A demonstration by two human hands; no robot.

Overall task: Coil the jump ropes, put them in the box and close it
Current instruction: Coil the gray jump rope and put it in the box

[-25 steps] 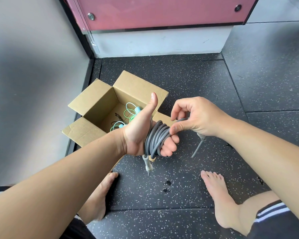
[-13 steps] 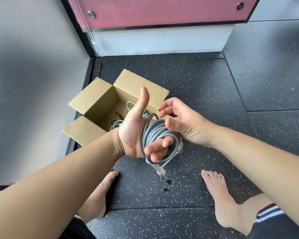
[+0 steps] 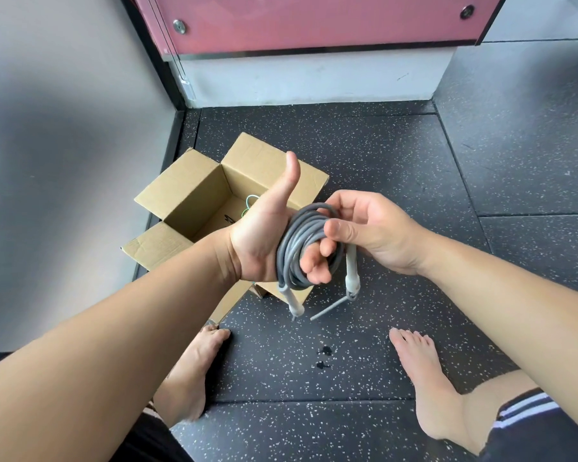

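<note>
**A:** Where is the grey jump rope [image 3: 299, 238]?

**B:** Looped in a coil round the fingers of the left hand [image 3: 257, 243], held above the floor [image 3: 397, 155] just in front of the cardboard box [image 3: 184, 195]. That hand's grip is curled through the loops, thumb sticking straight up.

**A:** And the right hand [image 3: 377, 235]?

**B:** Its grip is clamped on the same coil, thumb pressed on the near side and fingers wrapped over the far side (their tips are hidden behind the rope).

**A:** The handles?

**B:** Two pale ones hang below the coil. One handle [image 3: 292, 300] dangles under the left hand. The other handle [image 3: 351, 273] drops from the right palm, with a short rope tail sticking out sideways at its bottom.

**A:** What's in the box?

**B:** Its flaps stand open, but the left wrist covers much of the inside. A bit of green rope [image 3: 248, 205] shows on the bottom, with something dark [image 3: 228, 217] beside it that is too small to make out.

**A:** Anything else?

**B:** Two bare feet [image 3: 187, 371] on the speckled floor, the right leg cut off by the frame edge, and a pink panel [image 3: 314, 21] along the top
</note>
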